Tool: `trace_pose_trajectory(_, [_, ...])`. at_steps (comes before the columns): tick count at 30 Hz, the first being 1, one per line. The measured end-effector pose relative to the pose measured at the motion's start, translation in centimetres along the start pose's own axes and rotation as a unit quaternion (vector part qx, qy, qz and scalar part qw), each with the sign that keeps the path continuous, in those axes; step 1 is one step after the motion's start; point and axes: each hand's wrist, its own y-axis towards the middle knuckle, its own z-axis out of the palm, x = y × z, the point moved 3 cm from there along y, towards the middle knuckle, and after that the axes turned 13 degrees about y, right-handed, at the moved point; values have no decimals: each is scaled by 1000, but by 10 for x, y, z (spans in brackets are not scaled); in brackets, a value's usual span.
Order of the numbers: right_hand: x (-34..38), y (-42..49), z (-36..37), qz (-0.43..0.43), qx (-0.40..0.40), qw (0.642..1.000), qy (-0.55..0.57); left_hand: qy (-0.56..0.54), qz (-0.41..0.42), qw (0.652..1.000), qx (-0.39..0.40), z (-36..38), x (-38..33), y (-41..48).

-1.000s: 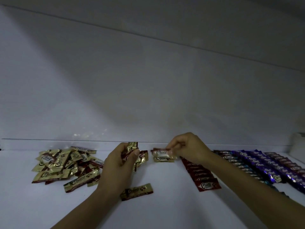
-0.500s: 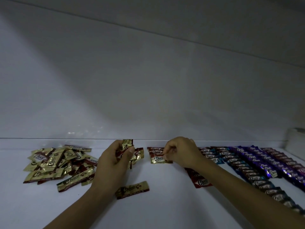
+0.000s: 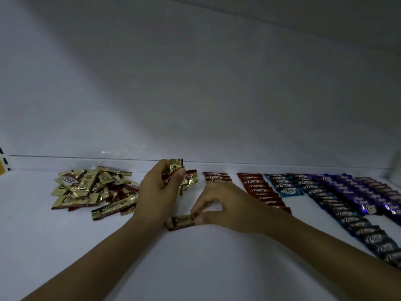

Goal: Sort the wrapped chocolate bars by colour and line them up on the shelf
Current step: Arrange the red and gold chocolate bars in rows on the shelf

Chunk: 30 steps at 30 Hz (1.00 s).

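Gold-wrapped bars (image 3: 93, 190) lie heaped at the left, unsorted. The left hand (image 3: 159, 194) still grips a small bunch (image 3: 184, 177). The right hand (image 3: 221, 205) has left the short row (image 3: 217, 177) and now pinches the loose bar (image 3: 181, 221) on the shelf (image 3: 195, 268), likely next to place.

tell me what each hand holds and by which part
The left hand grips a bunch of gold foil-wrapped bars by their lower ends. The right hand pinches the right end of a single gold wrapped bar.
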Motion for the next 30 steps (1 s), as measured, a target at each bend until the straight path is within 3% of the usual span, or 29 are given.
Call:
trace_pose_trajectory(3, [-3, -5, -11, 23, -29, 999, 25, -8, -4, 1000, 3, 0, -1, -2])
trace_pose_trajectory(5, [-8, -11, -19, 23, -55, 998, -16, -1, -6, 1000, 4, 0, -2, -2])
trace_pose_trajectory(9, [-12, -22, -21, 30, -2, 994, -100, 10, -11, 1000, 3, -1, -4, -2])
trace_pose_trajectory(12, [-10, -19, -24, 39, -40, 996, -66, 7, -8, 1000, 4, -1, -5, -3])
trace_pose_trajectory(17, [-15, -13, -18, 50, -38, 990, -126, 4, -6, 1000, 6, -1, -2, -4])
trace_pose_trajectory(23, [-35, -11, -46, 169, -122, 958, -199, -9, -11, 1000, 16, 0, -1, -2])
trace_pose_trajectory(30, [-40, -3, -46, 167, -119, 953, -222, -6, 5, 1000, 20, 0, -5, -3])
